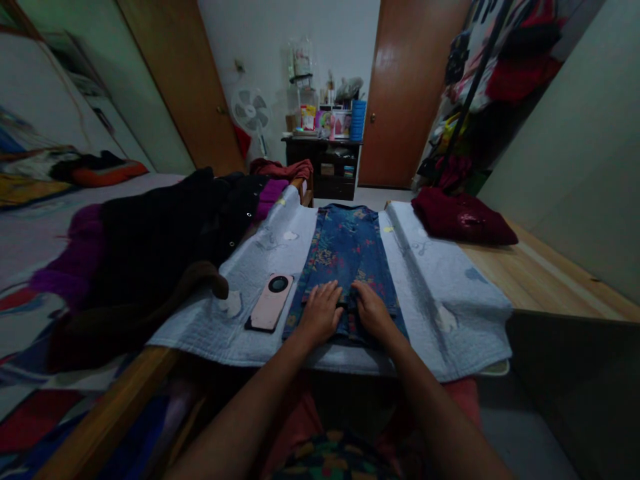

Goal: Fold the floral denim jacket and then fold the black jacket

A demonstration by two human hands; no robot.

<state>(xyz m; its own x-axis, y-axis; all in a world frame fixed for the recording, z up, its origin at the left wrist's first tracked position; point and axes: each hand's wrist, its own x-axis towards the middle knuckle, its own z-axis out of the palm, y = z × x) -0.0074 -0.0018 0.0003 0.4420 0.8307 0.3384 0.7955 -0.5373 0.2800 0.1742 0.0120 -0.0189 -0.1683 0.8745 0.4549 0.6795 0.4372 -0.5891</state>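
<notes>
The left hand (321,312) lies palm down on the garment (347,243), its fingers extended and close together, pressing on the cloth rather than gripping it. The right hand (371,308) rests on it too, near the left one, with its fingers bent inward; whether they pinch the fabric cannot be told. The garment, blue with a floral pattern, lies flat under both hands' fingers and stretches away beyond the fingertips. A pale sheet (430,280) spreads beneath it and out to both sides of the fingers. Just left of the left fingers lies a phone (267,310), camera side up. Farther left of them is a dark coat (165,213) with purple parts. Ahead and to the right of the right fingers, well apart, sits a folded maroon garment (460,217). Far ahead of the fingertips stand a loaded cabinet (323,150) and, left of it, a fan (251,110).
</notes>
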